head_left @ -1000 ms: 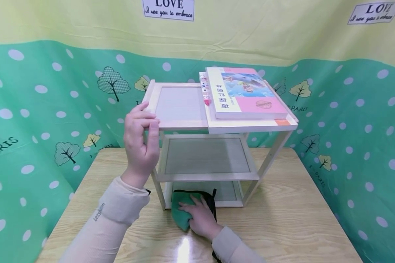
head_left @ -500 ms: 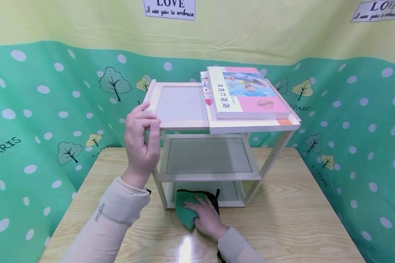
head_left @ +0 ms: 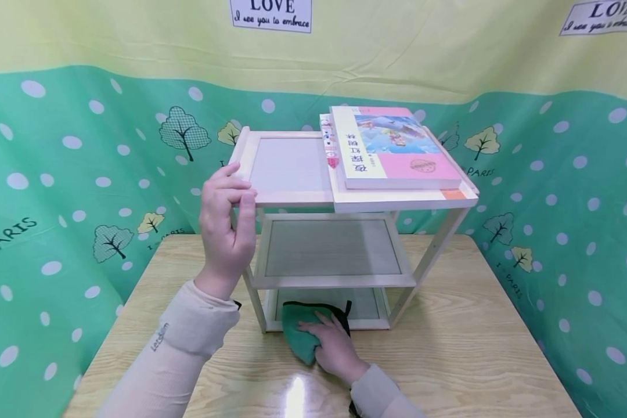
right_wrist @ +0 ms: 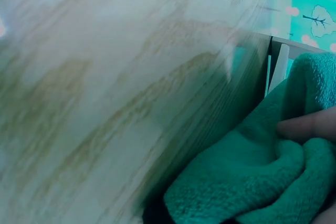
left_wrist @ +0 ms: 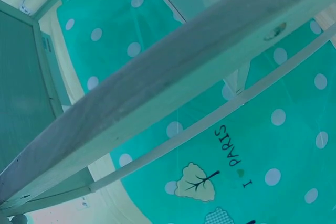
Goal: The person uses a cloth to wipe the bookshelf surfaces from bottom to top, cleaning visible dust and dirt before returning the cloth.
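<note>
Right grip (head_left: pixel 338 351) is spread and pressed on the green cloth (head_left: pixel 296 328) over the bottom shelf's (head_left: pixel 368 302) front edge; the rack (head_left: pixel 294 199) is held by the left grip (head_left: pixel 227 223). Wiping seems unfinished; what remains cannot be told.

We see the rack (head_left: pixel 432 249) standing on the desk (head_left: pixel 475 348), with the curtain (head_left: pixel 136 133) behind it. On the right part of the upper shelf (head_left: pixel 292 168), we find the lower book (head_left: pixel 376 198) with the upper book (head_left: pixel 402 145) lying on top. Directly below, we mark the middle shelf (head_left: pixel 331 247), then the bottom shelf (head_left: pixel 368 305). The left grip (head_left: pixel 224 217) lies at the upper shelf's front left corner. At the front edge of the bottom shelf, left of its right end, we locate the cloth (head_left: pixel 300 331) under the right grip (head_left: pixel 337 348).
</note>
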### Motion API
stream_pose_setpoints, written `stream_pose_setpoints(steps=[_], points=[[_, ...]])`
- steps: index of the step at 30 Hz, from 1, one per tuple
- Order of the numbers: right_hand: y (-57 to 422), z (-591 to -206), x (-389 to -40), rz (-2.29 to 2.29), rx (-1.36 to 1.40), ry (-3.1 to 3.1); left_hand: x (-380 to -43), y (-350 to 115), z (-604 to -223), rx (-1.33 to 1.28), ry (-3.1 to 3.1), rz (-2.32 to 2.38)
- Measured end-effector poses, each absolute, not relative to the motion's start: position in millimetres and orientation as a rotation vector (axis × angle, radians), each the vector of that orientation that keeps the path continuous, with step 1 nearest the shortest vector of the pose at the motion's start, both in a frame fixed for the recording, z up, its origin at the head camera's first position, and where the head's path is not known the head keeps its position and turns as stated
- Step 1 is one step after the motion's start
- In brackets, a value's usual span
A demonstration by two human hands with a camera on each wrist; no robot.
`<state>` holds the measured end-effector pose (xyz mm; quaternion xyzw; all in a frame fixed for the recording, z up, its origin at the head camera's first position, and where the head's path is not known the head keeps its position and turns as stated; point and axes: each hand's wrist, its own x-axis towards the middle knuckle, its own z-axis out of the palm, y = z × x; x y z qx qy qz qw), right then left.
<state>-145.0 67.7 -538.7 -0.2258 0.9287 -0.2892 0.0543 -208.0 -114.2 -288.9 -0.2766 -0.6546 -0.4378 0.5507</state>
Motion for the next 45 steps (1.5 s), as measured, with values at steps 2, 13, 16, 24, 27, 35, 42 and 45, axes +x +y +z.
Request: stream_pose_setpoints(steps=[2, 13, 16, 24, 27, 35, 42, 45], points=[[68.1, -537.3, -144.0, -0.876, -0.686, 2.831, -208.0, -114.2, -288.9, -0.657, -1.546, -1.038], [76.1, -534.4, -142.0, -0.893, -0.618, 2.859, -208.0, -113.9, -289.0, -0.661, -1.543, -1.042], [79.4, -533.9, -142.2, -0.92, -0.596, 2.854, -207.7, -114.1, -289.0, -0.657, -1.546, -1.038], [87.2, -532.9, -143.9, -0.985, -0.524, 2.828, -207.6, -114.3, -289.2, -0.656, -1.545, -1.037], [90.6, -532.7, -144.4, -1.025, -0.485, 2.814, -207.6, -114.4, -289.2, -0.655, -1.549, -1.033], [103.4, -533.2, -145.9, -1.143, -0.392, 2.819, -207.9, -114.6, -288.4, -0.656, -1.548, -1.03], [112.3, -537.2, -147.4, -1.162, -0.339, 2.833, -207.7, -114.6, -288.5, -0.657, -1.546, -1.03], [116.0, -537.0, -147.4, -1.184, -0.296, 2.833, -207.9, -114.3, -288.5, -0.661, -1.543, -1.03]])
